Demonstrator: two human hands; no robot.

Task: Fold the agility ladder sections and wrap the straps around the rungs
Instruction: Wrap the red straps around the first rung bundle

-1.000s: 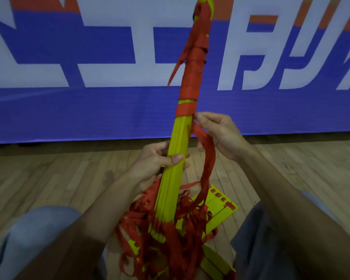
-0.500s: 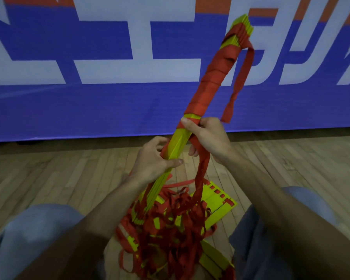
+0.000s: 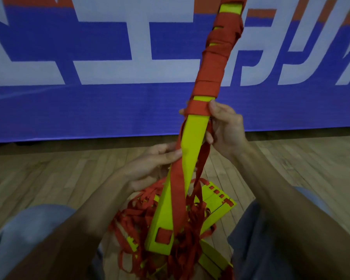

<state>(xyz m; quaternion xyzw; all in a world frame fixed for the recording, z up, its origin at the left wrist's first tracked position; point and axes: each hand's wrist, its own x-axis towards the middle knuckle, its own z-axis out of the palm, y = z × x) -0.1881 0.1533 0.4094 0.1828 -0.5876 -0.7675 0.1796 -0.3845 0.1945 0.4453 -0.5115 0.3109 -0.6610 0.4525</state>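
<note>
We count two hands and one bundle (image 3: 193, 150) of yellow rungs stacked flat, held nearly upright and leaning right; it faces us broadside, so we cannot count its rungs. The right hand (image 3: 226, 126) is clamped round the bundle at mid-height, thumb on the right edge and a fingertip showing past the left edge, right on the lowest single turn of red strap (image 3: 178, 190). Above that turn a band of yellow shows, then many overlapping red turns that we cannot count, and the bundle's top leaves the frame at the upper edge. The left hand (image 3: 154, 166) grips the bundle lower down from the left, thumb tip pressing the one strap length that runs down the yellow face. That length passes beside one red square slot near the bundle's lower end and drops into one pile (image 3: 141, 217) of loose red straps on the floor (image 3: 49, 178). A second strap hangs from the right hand down behind the bundle. Beside the pile lie loose rungs (image 3: 214, 205), one to the right with a row of red slots, more at lower right. Two knees (image 3: 28, 229) flank the pile closely. Bare floor lies open to the left and right of the hands, as far as the lower edge of one blue-and-white banner (image 3: 89, 110).
</note>
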